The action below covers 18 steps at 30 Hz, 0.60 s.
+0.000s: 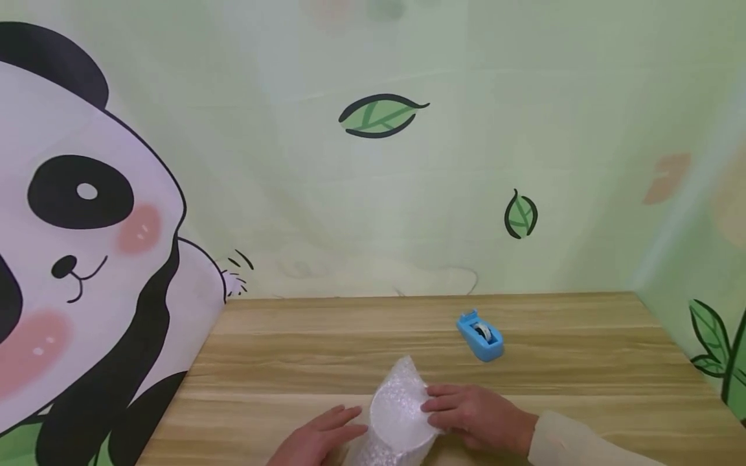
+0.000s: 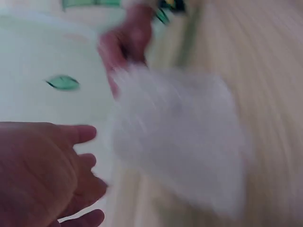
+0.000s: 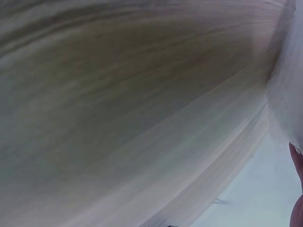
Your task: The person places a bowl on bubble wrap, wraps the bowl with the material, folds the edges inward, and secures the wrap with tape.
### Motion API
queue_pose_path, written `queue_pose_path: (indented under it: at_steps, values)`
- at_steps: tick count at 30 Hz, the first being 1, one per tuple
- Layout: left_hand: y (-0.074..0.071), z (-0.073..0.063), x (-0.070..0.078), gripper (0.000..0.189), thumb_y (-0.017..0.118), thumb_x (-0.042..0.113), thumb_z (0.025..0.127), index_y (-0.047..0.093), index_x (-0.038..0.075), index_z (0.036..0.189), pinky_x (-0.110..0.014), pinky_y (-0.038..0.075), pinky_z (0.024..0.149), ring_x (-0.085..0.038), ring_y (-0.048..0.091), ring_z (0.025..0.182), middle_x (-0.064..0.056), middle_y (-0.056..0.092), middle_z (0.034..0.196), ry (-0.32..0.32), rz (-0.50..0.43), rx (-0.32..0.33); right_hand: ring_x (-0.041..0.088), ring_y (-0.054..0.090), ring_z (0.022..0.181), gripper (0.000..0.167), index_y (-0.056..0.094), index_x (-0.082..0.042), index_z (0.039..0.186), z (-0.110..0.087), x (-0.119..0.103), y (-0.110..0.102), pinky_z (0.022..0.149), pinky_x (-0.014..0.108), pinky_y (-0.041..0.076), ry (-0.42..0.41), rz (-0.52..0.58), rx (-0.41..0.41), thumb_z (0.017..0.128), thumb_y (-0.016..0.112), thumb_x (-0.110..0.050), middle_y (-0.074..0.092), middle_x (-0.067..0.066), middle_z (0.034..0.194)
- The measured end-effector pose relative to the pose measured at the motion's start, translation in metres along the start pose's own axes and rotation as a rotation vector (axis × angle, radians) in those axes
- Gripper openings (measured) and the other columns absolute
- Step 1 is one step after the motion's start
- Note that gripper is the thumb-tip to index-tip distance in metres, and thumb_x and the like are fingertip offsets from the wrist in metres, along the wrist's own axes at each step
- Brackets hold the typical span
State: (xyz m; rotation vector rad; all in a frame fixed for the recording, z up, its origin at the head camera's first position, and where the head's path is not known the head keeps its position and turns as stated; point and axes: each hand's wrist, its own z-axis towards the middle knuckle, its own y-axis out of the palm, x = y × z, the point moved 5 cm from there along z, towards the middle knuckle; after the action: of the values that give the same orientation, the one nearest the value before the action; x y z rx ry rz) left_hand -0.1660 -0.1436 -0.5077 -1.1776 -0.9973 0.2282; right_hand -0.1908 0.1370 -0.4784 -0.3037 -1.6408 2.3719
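Observation:
A bundle of clear bubble wrap (image 1: 402, 414) with a round, pale end facing up stands at the table's near side. Its top corner sticks up in a point. My right hand (image 1: 474, 414) holds the wrap at the right edge, fingers lying over the rim and thumb mostly hidden. To the left, my left hand (image 1: 320, 437) has its fingers extended beside the bundle. In the left wrist view the bubble wrap (image 2: 180, 137) is blurred, apart from the left hand's spread fingers (image 2: 85, 135). The right wrist view catches only a strip of the wrap (image 3: 289, 94) and a finger.
A blue tape dispenser (image 1: 482, 336) with a roll of tape sits farther back, right of the bundle. The wood-grain table (image 1: 291, 349) ends at a pale green backdrop (image 1: 280, 162) printed with a panda and leaves.

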Motion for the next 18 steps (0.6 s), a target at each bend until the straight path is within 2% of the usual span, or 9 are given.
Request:
queue_pose_path:
  at_steps: [1,3,6,8,10,12,14,16,18]
  values:
    - [0.000,-0.005,-0.003,0.053,0.064,0.052,0.098,0.057,0.034,0.148,-0.044,0.055,0.105,-0.033,0.057,0.140,-0.006,0.056,0.156,-0.018,0.039,-0.042,0.021,0.071,0.124,0.028,0.077,-0.020,0.118,-0.001,0.000,0.001,0.096,0.034,0.060,-0.004,-0.002,0.009,0.091,0.079,-0.013,0.075,-0.004,0.129]
    - [0.005,-0.011,-0.007,0.063,0.059,0.058,0.099,0.049,0.030,0.155,-0.045,0.052,0.109,-0.033,0.055,0.143,-0.010,0.057,0.155,0.102,0.212,-0.028,0.021,0.071,0.123,0.027,0.078,-0.019,0.117,-0.002,0.001,0.002,0.096,0.034,0.060,-0.013,-0.010,0.025,0.091,0.079,-0.012,0.076,-0.003,0.128]
    - [0.016,-0.015,-0.003,0.070,0.052,0.057,0.103,0.038,0.020,0.161,-0.032,0.034,0.125,-0.022,0.047,0.150,-0.010,0.055,0.157,0.348,0.502,0.087,0.021,0.072,0.122,0.028,0.078,-0.018,0.116,-0.003,0.003,0.003,0.096,0.033,0.060,-0.008,-0.008,0.036,0.089,0.081,-0.012,0.076,-0.004,0.128]
    - [0.021,-0.016,0.003,0.075,0.051,0.059,0.103,0.035,0.016,0.162,-0.027,0.023,0.129,-0.016,0.034,0.158,-0.007,0.050,0.161,0.463,0.659,0.194,0.021,0.072,0.122,0.027,0.078,-0.018,0.116,-0.003,0.004,0.004,0.096,0.033,0.060,-0.008,-0.008,0.044,0.089,0.081,-0.013,0.076,-0.004,0.128]
    - [0.024,-0.017,0.006,0.079,0.050,0.062,0.102,0.031,0.016,0.164,-0.031,0.025,0.130,-0.016,0.017,0.164,-0.005,0.040,0.168,0.516,0.710,0.207,0.021,0.072,0.122,0.027,0.078,-0.018,0.116,-0.004,0.005,0.004,0.096,0.033,0.060,-0.002,0.003,0.048,0.090,0.080,-0.012,0.076,-0.004,0.128]
    - [0.025,-0.018,0.006,0.079,0.049,0.062,0.103,0.027,0.020,0.166,-0.038,0.042,0.121,-0.015,0.003,0.165,-0.003,0.027,0.174,0.523,0.674,0.147,0.021,0.072,0.122,0.026,0.078,-0.017,0.116,-0.004,0.005,0.004,0.096,0.033,0.060,-0.001,0.010,0.054,0.090,0.080,-0.012,0.076,-0.004,0.127]
    - [0.025,-0.020,0.005,0.076,0.047,0.062,0.104,0.024,0.026,0.166,-0.043,0.054,0.108,-0.018,0.006,0.165,-0.001,0.021,0.176,0.528,0.633,0.084,0.021,0.072,0.121,0.026,0.078,-0.017,0.115,-0.004,0.006,0.004,0.096,0.032,0.060,-0.004,0.009,0.062,0.089,0.081,-0.013,0.077,-0.004,0.126]
    - [0.024,-0.022,0.003,0.073,0.045,0.060,0.105,0.023,0.029,0.167,-0.046,0.056,0.105,-0.019,0.013,0.165,0.000,0.019,0.176,0.524,0.613,0.042,0.020,0.072,0.121,0.025,0.079,-0.018,0.114,-0.005,0.007,0.005,0.096,0.033,0.060,0.000,0.012,0.062,0.090,0.081,-0.013,0.077,-0.004,0.126]
    - [0.022,-0.025,0.003,0.072,0.046,0.060,0.105,0.025,0.029,0.166,-0.041,0.042,0.121,-0.023,0.021,0.163,0.000,0.024,0.175,0.551,0.634,0.050,0.020,0.072,0.121,0.025,0.079,-0.018,0.114,-0.005,0.007,0.005,0.096,0.033,0.060,-0.004,0.012,0.060,0.089,0.081,-0.013,0.077,-0.004,0.126]
